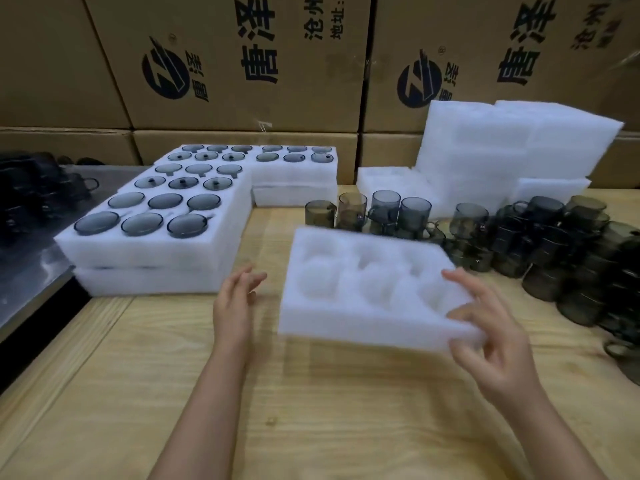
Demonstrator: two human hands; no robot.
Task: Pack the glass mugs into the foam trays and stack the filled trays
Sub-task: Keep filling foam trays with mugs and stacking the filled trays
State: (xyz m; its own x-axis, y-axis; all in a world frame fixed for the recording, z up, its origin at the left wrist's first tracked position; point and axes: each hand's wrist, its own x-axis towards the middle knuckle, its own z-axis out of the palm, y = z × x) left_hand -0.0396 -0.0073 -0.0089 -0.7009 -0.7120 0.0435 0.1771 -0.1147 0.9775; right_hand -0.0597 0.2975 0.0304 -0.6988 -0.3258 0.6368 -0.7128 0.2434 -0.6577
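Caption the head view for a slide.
Right hand grips an empty foam tray at a wooden table; filled trays left, loose mugs right.

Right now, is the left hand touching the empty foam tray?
Apart. The head view shows bare wooden table between the left hand and the empty foam tray.

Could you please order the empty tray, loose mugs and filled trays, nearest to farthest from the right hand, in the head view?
1. Empty tray: held by the right hand.
2. Loose mugs: close, right side.
3. Filled trays: far left.
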